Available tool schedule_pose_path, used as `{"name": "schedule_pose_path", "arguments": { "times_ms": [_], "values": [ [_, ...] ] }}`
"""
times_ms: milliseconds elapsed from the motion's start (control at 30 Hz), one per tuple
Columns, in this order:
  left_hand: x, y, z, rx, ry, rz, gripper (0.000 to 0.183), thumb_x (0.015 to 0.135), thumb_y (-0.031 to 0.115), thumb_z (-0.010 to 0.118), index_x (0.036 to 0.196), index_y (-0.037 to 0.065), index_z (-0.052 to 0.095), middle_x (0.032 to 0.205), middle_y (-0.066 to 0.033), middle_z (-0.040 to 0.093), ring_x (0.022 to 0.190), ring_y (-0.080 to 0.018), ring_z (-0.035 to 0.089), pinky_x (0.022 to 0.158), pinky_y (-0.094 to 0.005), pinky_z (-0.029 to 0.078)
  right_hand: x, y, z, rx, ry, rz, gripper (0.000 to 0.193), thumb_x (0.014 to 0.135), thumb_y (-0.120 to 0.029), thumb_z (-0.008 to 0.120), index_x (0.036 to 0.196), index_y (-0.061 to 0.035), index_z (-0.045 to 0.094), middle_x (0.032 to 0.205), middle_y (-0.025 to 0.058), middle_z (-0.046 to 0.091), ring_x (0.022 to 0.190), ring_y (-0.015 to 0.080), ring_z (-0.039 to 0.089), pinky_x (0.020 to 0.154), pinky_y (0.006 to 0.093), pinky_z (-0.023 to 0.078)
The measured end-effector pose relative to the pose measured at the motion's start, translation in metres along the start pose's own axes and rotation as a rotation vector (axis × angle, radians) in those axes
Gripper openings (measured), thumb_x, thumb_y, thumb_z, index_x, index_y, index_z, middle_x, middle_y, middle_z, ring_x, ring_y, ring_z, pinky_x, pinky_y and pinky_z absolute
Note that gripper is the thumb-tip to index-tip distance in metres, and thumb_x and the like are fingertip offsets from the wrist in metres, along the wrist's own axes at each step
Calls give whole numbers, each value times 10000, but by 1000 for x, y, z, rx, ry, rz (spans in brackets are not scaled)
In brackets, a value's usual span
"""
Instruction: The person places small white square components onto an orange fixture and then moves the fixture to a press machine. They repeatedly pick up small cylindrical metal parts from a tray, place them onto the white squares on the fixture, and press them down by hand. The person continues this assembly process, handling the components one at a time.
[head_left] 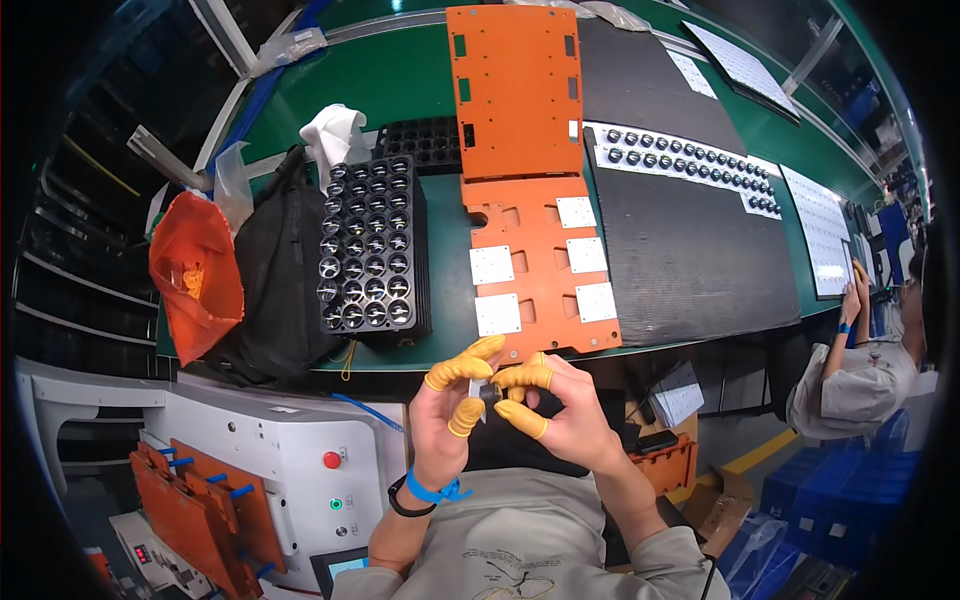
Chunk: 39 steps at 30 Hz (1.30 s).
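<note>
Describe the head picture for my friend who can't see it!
A left hand and right hand in yellow finger cots hold a small black-and-white part. Beyond, on a green table, an orange two-panel fixture carries five white plates, with a black tray of round lens-like parts to its left and a dark mat to its right.

1 left hand [440, 425], 1 right hand [578, 410], at least 1 small black part [490, 393]. 2 orange panels [515, 90] on green table [395, 58], 5 white squares [597, 302] on lower panel. 1 orange bag [200, 318], 1 red button [332, 460], 1 co-worker [848, 395]. tray lenses [375, 289] many, no sure count.
</note>
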<state>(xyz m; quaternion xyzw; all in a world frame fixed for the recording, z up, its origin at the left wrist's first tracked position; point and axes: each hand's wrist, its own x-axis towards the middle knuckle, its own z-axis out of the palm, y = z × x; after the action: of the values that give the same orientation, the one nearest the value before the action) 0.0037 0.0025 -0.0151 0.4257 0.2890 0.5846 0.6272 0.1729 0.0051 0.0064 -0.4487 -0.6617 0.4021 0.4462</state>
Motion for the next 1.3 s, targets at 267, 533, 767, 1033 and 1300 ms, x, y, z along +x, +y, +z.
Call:
{"name": "schedule_pose_path", "arguments": {
  "times_ms": [267, 533, 767, 1033, 1300],
  "values": [
    [3, -4, -3, 62, -4, 25, 415, 954, 324, 714, 1185, 21, 551, 1415, -222, 536, 1326, -332, 534, 1151, -485, 384, 5, 5, -2, -78, -30, -35, 267, 780, -50, 793, 1033, -49, 709, 766, 24, 590, 663, 172, 519, 631, 319, 431],
    [8, -13, -4, -3, 32, -5, 374, 951, 267, 725, 1184, 39, 542, 1391, -211, 549, 1320, -303, 537, 1152, -463, 388, 9, 11, -5, -142, -40, -74, 233, 793, -59, 786, 1003, -36, 689, 760, 57, 582, 670, 206, 559, 628, 351, 445],
    [7, -20, 0, 191, 75, 37, 358, 926, 251, 756, 1127, 35, 554, 1375, -206, 555, 1291, -328, 565, 1117, -452, 424, 5, 18, -7, -243, -112, -90, 271, 796, -78, 770, 1031, 6, 662, 822, 97, 582, 718, 294, 590, 648, 387, 471],
    [17, -7, 17, 696, -23, 196, 269, 852, 75, 764, 1087, 30, 641, 1312, -177, 641, 1044, -296, 688, 870, -353, 559, 2, 0, -7, -439, 27, -161, 330, 748, -131, 810, 999, 25, 664, 822, 113, 573, 707, 289, 600, 614, 384, 479],
    [36, 7, 49, 972, -191, 300, 403, 820, 133, 815, 1173, 23, 653, 1327, -176, 634, 1143, -335, 655, 916, -378, 548, 1, 20, -7, -357, 372, -157, 213, 723, -77, 819, 877, -10, 688, 666, 97, 565, 552, 276, 560, 504, 366, 428]
  ]
}}
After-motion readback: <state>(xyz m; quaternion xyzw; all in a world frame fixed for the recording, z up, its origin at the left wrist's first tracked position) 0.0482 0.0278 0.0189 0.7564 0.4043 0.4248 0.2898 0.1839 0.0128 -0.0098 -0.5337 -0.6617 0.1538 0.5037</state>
